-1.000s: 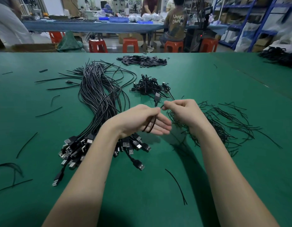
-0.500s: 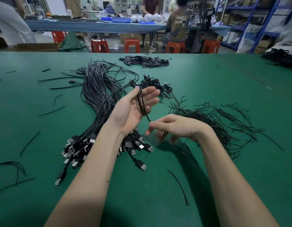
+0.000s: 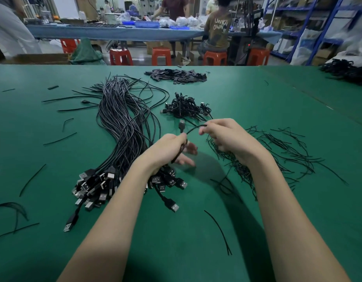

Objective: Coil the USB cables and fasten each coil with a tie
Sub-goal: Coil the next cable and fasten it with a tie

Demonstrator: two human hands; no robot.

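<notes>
Left hand grips a thin, black, looped USB cable above the matte green tabletop; right hand pinches its free strand. Orange plastic stools stand behind.

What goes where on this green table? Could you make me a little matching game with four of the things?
Things:
1. bundle of uncoiled cables
2. pile of finished coils
3. heap of loose ties
4. coil being tied

Places:
A. held in the left hand, with the right hand pinching the strand above it
B. right of the hands
C. left of the hands, plugs nearest the person
D. just beyond the hands, mid-table

Pairs: 1-C, 2-D, 3-B, 4-A
</notes>
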